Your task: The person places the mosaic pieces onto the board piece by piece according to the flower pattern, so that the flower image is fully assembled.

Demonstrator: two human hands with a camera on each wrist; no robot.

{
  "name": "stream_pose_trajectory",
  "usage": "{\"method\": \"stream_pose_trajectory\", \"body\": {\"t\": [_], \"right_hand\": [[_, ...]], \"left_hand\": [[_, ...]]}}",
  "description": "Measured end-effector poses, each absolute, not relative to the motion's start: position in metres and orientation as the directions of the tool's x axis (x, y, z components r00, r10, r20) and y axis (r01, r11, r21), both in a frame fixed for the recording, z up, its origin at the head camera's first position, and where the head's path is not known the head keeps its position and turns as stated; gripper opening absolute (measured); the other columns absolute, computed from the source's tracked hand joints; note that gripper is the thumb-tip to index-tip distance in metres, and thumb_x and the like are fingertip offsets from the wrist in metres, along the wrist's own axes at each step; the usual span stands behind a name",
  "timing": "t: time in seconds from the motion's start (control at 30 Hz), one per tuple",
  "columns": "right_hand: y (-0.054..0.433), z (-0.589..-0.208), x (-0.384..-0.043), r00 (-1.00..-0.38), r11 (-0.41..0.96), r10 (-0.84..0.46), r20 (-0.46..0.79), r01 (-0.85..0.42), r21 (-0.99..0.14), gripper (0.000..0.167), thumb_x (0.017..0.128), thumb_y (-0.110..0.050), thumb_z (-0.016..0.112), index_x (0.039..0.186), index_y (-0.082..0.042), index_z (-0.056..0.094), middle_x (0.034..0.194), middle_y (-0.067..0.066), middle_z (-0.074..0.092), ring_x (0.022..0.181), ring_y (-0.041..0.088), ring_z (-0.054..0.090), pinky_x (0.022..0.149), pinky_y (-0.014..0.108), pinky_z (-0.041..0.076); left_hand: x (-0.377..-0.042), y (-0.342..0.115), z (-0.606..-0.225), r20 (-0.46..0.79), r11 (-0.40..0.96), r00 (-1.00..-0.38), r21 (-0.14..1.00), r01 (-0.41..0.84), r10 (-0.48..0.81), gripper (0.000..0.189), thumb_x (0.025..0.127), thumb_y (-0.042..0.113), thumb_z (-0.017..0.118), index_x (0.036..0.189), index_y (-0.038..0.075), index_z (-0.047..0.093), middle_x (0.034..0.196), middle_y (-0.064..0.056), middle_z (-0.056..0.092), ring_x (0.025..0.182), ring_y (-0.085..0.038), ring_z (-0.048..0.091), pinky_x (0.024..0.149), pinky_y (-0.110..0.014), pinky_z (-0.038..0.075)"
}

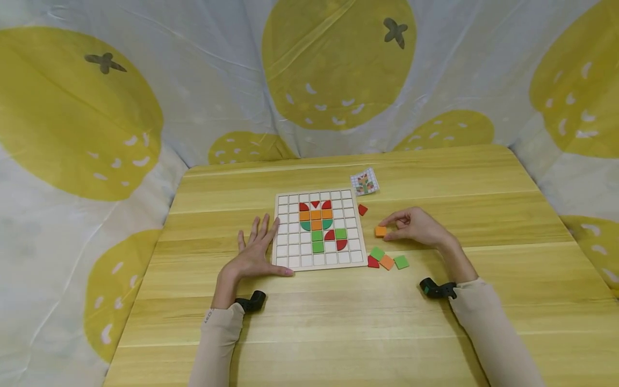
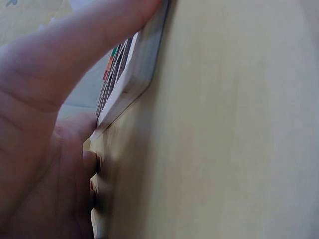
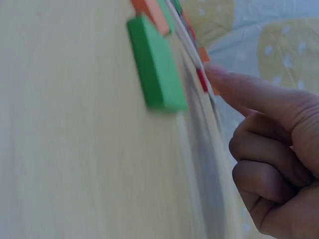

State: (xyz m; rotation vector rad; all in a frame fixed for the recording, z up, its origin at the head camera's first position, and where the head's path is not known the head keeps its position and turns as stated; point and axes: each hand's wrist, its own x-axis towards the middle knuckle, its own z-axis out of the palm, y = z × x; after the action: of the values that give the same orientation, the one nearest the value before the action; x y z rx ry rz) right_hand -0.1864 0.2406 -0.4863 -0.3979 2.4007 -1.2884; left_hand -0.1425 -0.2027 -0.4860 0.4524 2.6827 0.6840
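Observation:
My right hand (image 1: 418, 228) pinches an orange square tile (image 1: 380, 231) between thumb and fingers, just right of a white gridded wooden board (image 1: 319, 267). In the right wrist view, the thumb (image 3: 249, 92) reaches toward a sliver of orange, and the other visible fingers are curled in. Spread along the board's left side is my left hand (image 1: 249, 260), its thumb on the near left corner. The board's thick edge (image 2: 144, 67) shows under that thumb in the left wrist view. Red, orange and green pieces form a flower-like pattern (image 1: 316, 215) on the grid.
Loose tiles lie right of the board: a green one (image 1: 401, 262), another green (image 1: 377, 252), an orange (image 1: 387, 262) and a red (image 1: 373, 262). Farther back are a red piece (image 1: 362, 210) and a small pattern card (image 1: 365, 181). A fruit-print curtain (image 1: 232, 97) hangs behind the wooden table (image 1: 338, 333).

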Motion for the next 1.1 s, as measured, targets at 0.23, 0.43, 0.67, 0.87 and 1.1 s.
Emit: {"method": "stream_pose_trajectory", "body": {"t": [0.23,0.43,0.67,0.87,1.1], "right_hand": [[0.2,-0.476,-0.185,-0.872,0.474,-0.468,-0.145,-0.11,-0.874,0.029,0.087,-0.018,0.085,0.113,-0.008,0.08,0.065,-0.005,0.025,0.059,0.01,0.025,0.058,0.025,0.024],[0.162,-0.476,-0.18,-0.847,0.444,-0.501,-0.176,-0.077,-0.893,0.027,0.086,-0.014,0.085,0.112,-0.008,0.081,0.06,-0.005,0.027,0.055,0.01,0.025,0.054,0.022,0.024],[0.138,-0.477,-0.177,-0.845,0.477,-0.499,-0.195,-0.079,-0.876,0.027,0.08,-0.013,0.09,0.106,-0.009,0.082,0.058,-0.005,0.03,0.056,0.013,0.029,0.055,0.022,0.022],[0.13,-0.478,-0.177,-0.842,0.499,-0.499,-0.207,-0.084,-0.862,0.026,0.08,-0.014,0.09,0.105,-0.008,0.082,0.059,-0.004,0.034,0.057,0.013,0.032,0.055,0.022,0.023],[0.13,-0.478,-0.178,-0.836,0.486,-0.504,-0.216,-0.068,-0.871,0.026,0.082,-0.015,0.088,0.107,-0.008,0.082,0.058,-0.005,0.033,0.057,0.014,0.03,0.055,0.023,0.022]], "left_hand": [[-0.141,-0.204,-0.485,-0.241,0.836,-0.894,0.503,0.217,0.377,0.14,0.07,0.061,0.09,0.168,0.017,0.001,0.174,-0.012,-0.017,0.16,-0.039,-0.021,0.117,-0.075,-0.019],[-0.141,-0.201,-0.486,-0.238,0.831,-0.892,0.511,0.22,0.383,0.139,0.07,0.062,0.089,0.168,0.017,0.002,0.175,-0.012,-0.016,0.16,-0.039,-0.021,0.117,-0.075,-0.019],[-0.141,-0.2,-0.486,-0.234,0.829,-0.892,0.512,0.226,0.388,0.139,0.07,0.061,0.09,0.168,0.017,0.002,0.175,-0.013,-0.015,0.16,-0.039,-0.02,0.117,-0.075,-0.019],[-0.141,-0.201,-0.485,-0.228,0.828,-0.896,0.514,0.222,0.382,0.139,0.069,0.061,0.09,0.168,0.017,0.002,0.175,-0.012,-0.015,0.16,-0.038,-0.02,0.117,-0.075,-0.019],[-0.141,-0.202,-0.485,-0.233,0.835,-0.897,0.506,0.218,0.375,0.14,0.069,0.061,0.09,0.168,0.018,0.002,0.175,-0.012,-0.015,0.16,-0.038,-0.02,0.117,-0.075,-0.018]]}}
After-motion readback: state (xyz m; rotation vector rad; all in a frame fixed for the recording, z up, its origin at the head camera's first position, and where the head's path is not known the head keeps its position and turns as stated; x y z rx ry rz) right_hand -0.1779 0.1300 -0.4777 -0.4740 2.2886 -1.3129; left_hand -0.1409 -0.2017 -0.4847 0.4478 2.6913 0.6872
